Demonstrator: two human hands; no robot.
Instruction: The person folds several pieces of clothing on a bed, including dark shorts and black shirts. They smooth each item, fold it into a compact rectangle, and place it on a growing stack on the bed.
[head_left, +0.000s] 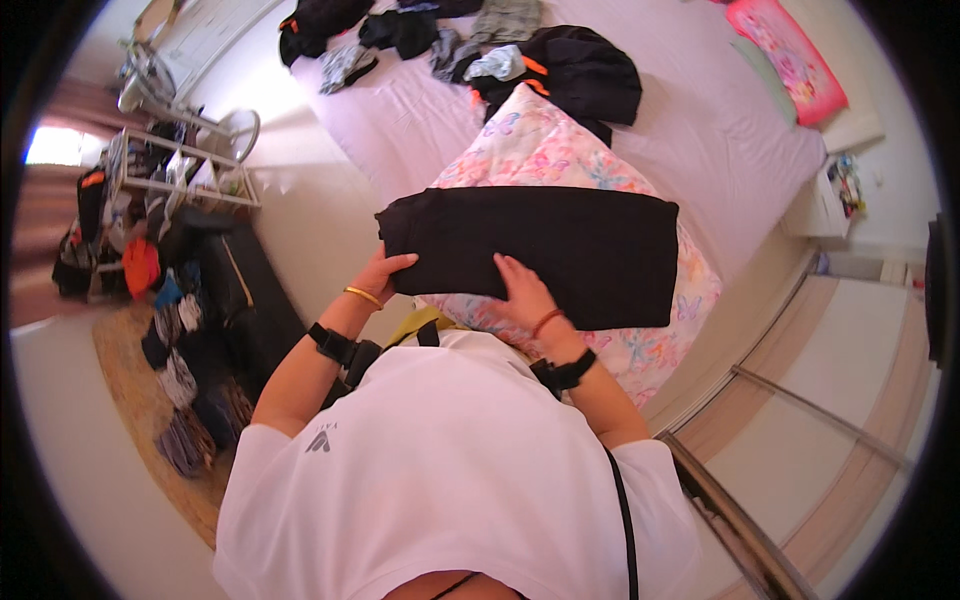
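A folded black garment (570, 247), perhaps trousers, lies lengthwise across a floral quilted cushion or cover (555, 142) on the bed's near edge. At the garment's left end, my left hand (386, 274) grips its edge, thumb on top and the fingers hidden beneath. My right hand (521, 292) rests on the garment's near edge with its fingers spread, left of the middle. Just beyond the floral piece lies a heap with a black garment (592, 71) and a light grey cloth (496, 64).
More clothes (397, 34) lie at the far side of the pink bed sheet (720, 150). A pink pillow (787, 60) is at far right. On the left stand a white rack (187, 191), a fan (150, 75) and a wooden surface (124, 375) with clothes. A sliding-door wardrobe (795, 420) is at right.
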